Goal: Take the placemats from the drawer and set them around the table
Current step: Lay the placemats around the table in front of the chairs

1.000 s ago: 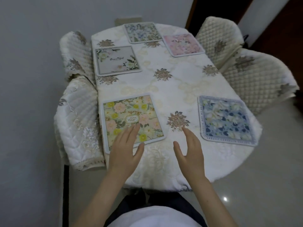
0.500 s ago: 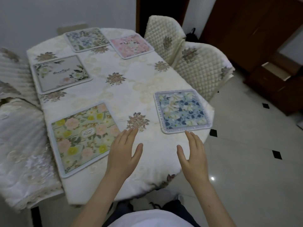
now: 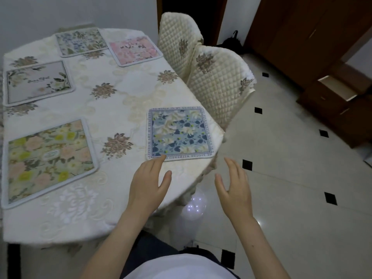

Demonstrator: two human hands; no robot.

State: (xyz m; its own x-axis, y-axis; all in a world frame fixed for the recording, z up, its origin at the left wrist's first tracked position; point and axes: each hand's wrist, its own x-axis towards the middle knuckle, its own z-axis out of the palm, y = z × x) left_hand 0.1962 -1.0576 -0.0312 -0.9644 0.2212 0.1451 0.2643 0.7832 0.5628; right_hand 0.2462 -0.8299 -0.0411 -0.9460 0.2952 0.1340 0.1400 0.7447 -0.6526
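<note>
My left hand [image 3: 148, 183] and right hand [image 3: 234, 186] both spread, empty, just short of the blue placemat [image 3: 179, 132].

Cloth on the table, gloss on the floor.
Matt embroidered tablecloth [image 3: 112, 117] under left hand [image 3: 148, 185]; matt printed-fabric placemat [image 3: 178, 133] ahead of it; quilted chair covers [image 3: 217, 81] beyond; glossy pale floor tile [image 3: 291, 178] under right hand [image 3: 235, 188]; dark wood cabinet [image 3: 314, 37] far right.
</note>
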